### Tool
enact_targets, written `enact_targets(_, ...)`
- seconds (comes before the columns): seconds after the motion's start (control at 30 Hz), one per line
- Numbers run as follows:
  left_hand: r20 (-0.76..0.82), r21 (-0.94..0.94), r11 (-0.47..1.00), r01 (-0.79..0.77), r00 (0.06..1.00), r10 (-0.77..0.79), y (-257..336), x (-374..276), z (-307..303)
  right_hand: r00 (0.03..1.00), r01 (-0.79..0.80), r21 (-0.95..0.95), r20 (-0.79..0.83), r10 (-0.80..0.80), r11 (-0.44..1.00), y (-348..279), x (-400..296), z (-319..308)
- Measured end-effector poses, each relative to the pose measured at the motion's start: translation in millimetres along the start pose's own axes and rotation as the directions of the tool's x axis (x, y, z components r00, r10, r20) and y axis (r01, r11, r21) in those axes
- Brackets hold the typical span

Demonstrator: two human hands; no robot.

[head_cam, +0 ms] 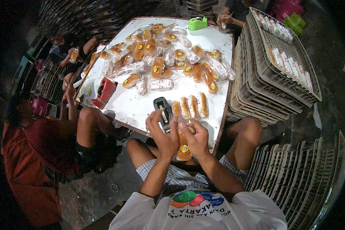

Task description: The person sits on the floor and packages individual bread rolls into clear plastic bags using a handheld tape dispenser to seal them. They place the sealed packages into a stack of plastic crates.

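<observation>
A bread roll in a clear plastic bag (184,155), bearing a yellow round label, hangs between my hands over the table's near edge. My right hand (196,138) pinches the bag's upper part between thumb and fingers. Close against its left side is my left hand (164,138), fingers spread and blurred; whether its thumb grips the plastic is unclear. Just beyond the left hand stands a black tape dispenser (162,107), partly covered by the fingers. A short row of bagged rolls (193,106) lies beyond my right hand.
Many bagged rolls (157,67) cover the far part of the white table (123,106). Red (105,92) and green (197,23) tape dispensers stand on it. Stacked plastic crates (256,74) rise at the right; another crate (293,169) is nearer. Other people sit left and far right.
</observation>
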State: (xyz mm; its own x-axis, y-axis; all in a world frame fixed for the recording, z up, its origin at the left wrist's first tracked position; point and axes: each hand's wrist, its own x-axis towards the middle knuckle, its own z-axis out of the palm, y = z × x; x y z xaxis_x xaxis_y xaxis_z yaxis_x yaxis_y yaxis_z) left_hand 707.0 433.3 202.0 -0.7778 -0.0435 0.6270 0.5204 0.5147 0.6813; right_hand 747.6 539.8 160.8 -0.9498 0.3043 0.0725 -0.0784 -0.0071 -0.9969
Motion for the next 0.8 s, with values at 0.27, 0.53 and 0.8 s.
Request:
enact_targets(0.27, 0.438, -0.284, 0.9, 0.331, 0.88, -0.186, -8, -34, -28, 0.941, 0.112, 0.167, 0.299, -0.158, 0.98, -20, 10, -28)
enact_targets(0.53, 0.529, -0.349, 0.776, 0.525, 0.794, -0.3, -19, -45, -30, 0.99, 0.117, -0.298, 0.108, -0.088, 0.947, -29, -5, -23)
enact_targets(0.8, 0.57, -0.393, 0.596, 0.7, 0.694, -0.44, -32, -54, -30, 0.893, 0.403, -0.35, 0.351, -0.281, 0.846, -19, 2, -37)
